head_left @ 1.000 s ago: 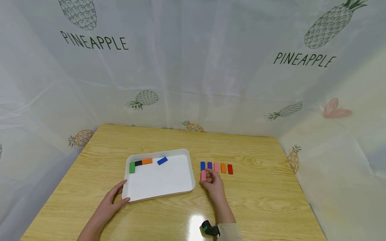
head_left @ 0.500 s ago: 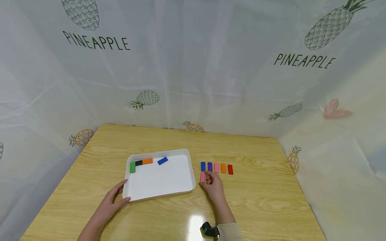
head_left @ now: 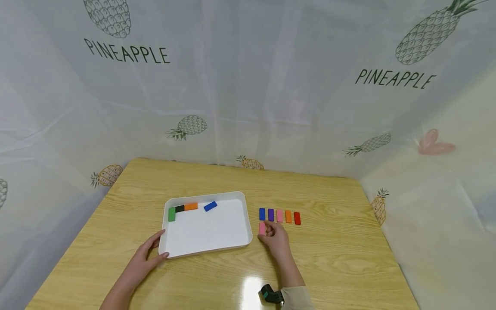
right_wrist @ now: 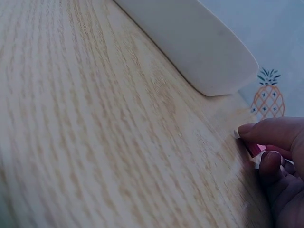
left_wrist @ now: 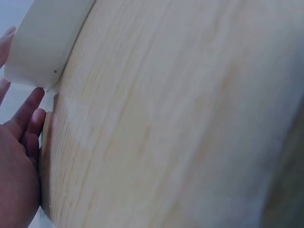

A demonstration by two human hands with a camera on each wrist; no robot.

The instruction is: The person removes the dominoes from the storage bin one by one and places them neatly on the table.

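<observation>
My right hand (head_left: 276, 239) pinches a pink rectangular block (head_left: 262, 228) between thumb and fingertips, on the near side of a blue block (head_left: 262, 214) on the table. In the right wrist view, a pink bit of this block (right_wrist: 255, 150) shows under the thumb; the fingers hide the rest. My left hand (head_left: 141, 260) holds the near left corner of a shallow white tray (head_left: 205, 251), the thumb on the front side and the fingers along the left wall. Inside the tray lie a green block (head_left: 172, 214), a black one (head_left: 180, 209), an orange one (head_left: 191, 206) and a tilted blue one (head_left: 210, 206).
Right of the blue block, a row continues with a purple block (head_left: 271, 215), another pink block (head_left: 279, 215), an orange block (head_left: 288, 216) and a red block (head_left: 297, 218). A pineapple-print curtain (head_left: 248, 99) hangs behind the wooden table (head_left: 333, 258).
The pinched pink block has shifted slightly toward the person, and a small gap now shows between it and the blue block. My left hand stays at the tray corner.
</observation>
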